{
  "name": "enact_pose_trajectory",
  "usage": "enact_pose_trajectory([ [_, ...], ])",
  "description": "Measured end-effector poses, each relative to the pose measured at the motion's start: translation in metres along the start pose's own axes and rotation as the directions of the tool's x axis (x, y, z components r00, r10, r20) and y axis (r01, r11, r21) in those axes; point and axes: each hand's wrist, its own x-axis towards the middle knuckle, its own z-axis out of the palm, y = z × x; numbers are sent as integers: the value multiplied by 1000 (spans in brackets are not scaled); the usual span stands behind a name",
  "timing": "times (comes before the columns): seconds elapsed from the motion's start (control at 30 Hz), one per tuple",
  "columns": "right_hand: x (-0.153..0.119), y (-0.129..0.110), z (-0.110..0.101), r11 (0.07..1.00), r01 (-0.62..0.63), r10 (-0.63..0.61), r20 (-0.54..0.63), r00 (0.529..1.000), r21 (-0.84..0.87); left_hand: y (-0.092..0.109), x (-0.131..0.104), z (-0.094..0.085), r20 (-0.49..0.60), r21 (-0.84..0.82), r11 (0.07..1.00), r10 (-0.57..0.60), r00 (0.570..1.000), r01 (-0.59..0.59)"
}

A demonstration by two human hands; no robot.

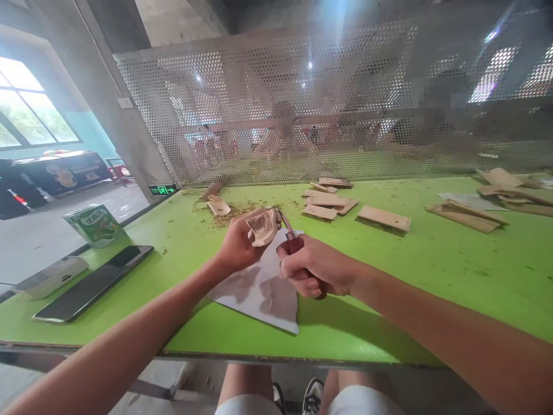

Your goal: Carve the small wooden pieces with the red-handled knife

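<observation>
Over the green surface [432, 276], the left hand [238, 245] grips a pale carved piece [262, 229]. The right hand [317, 265] clasps a red-handled tool [294, 243].

Two bare hands are at work: the left hand [239, 246] has one carved wooden piece [264, 229], the right hand [317, 266] one knife [292, 235]. Sheets number two: one white sheet [276, 297] under both hands, one pale sheet [470, 201] far right of the right hand. Left of the left hand are one green box [93, 226], one dark slab [95, 282] and one pale device [52, 276]. Just beyond that hand lie two wood scraps [219, 206]. Beyond the right hand lie one separate holed board [384, 219] and at least five clustered wooden pieces [326, 200]; the heap [464, 215] farther right overlaps too much to count.
</observation>
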Motion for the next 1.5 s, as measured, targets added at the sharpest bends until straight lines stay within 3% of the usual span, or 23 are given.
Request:
enact_pose_trajectory([
  [0.27, 0, -1, 4, 992, -76, 72, 45, 996, 105, -9, 2, -10, 11, 323, 930, 184, 983, -177],
  [0.47, 1, 1, 8, 962, -165, 163, 29, 986, 216, -19, -2, -9, -11, 473, 854, 253, 967, -218],
  [0.67, 0, 2, 4, 950, -179, 152, 121, 981, 256, -17, -1, -7, -4, 555, 795, 296, 955, -244],
  [0.87, 2, 5, 0, 974, -120, 105, 84, 991, 190, -15, 2, -7, 29, 613, 742, 324, 946, -273],
  [1.0, 2, 5, 0, 967, -199, 188, 84, 979, 157, -13, 2, -9, 70, 637, 701, 362, 929, -321],
  [1.33, 10, 13, -16, 941, -323, 286, 267, 920, 102, -16, 2, -18, 209, 684, 605, 373, 904, -408],
  [1.5, 4, 6, -6, 960, -277, 264, 196, 944, 43, -11, 4, -23, 121, 689, 635, 376, 919, -350],
])
